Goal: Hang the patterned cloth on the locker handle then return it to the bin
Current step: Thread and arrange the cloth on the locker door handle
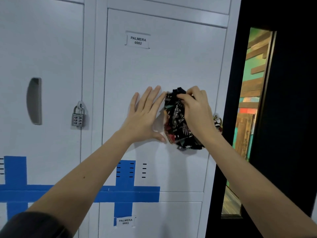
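Observation:
The patterned cloth [178, 124], black with coloured shapes, is bunched against the white locker door [154, 69] labelled PALMERA 0002, at handle height. It covers the door's handle, which I cannot see. My right hand [195, 110] pinches the cloth's top edge with its fingertips. My left hand [145, 114] rests flat on the door just left of the cloth, fingers spread, its thumb touching the cloth's lower left edge. No bin is in view.
The neighbouring locker at left has a recessed handle [35, 101] and a combination padlock [78, 116]. Another hasp and lock [217, 119] pokes out behind my right wrist. Blue tape [125, 193] crosses the lower doors. A black door frame [228, 100] stands at right.

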Motion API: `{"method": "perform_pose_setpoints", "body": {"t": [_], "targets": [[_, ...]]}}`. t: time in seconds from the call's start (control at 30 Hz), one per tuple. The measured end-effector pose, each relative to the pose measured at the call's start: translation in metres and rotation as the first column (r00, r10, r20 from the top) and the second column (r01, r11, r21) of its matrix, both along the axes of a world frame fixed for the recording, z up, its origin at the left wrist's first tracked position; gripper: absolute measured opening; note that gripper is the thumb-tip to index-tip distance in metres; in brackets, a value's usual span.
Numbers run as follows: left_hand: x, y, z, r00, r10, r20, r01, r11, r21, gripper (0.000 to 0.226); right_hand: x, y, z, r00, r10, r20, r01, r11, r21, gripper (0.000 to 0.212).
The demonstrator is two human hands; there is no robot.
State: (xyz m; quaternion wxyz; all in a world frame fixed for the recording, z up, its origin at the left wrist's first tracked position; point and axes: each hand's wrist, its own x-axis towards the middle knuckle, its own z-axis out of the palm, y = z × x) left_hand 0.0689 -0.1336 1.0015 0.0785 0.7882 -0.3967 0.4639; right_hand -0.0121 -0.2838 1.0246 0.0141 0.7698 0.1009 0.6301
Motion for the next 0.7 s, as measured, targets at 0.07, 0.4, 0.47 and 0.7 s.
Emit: {"method": "perform_pose_setpoints", "body": {"t": [0.07, 0.4, 0.47, 0.7], "targets": [[0.0, 0.002, 0.0, 1.0, -0.01, -0.015, 0.01, 1.0, -0.002, 0.137, 0.0, 0.001, -0.007, 1.0, -0.009, -0.015, 0.008, 0.999, -0.045, 0.032], [-0.001, 0.002, 0.001, 1.0, 0.003, -0.023, -0.003, 1.0, 0.03, 0.138, -0.002, -0.01, -0.004, 0.999, -0.008, 0.048, 0.006, 0.999, 0.037, 0.033], [-0.002, 0.003, 0.001, 1.0, 0.012, -0.022, -0.012, 0.999, 0.031, 0.138, 0.001, -0.013, -0.024, 0.999, -0.008, 0.046, 0.006, 0.999, 0.051, 0.035], [-0.003, 0.003, 0.002, 1.0, 0.006, -0.024, -0.005, 0.999, 0.033, 0.137, -0.005, -0.013, -0.076, 0.997, 0.011, -0.073, -0.006, 0.997, 0.081, 0.035]]}}
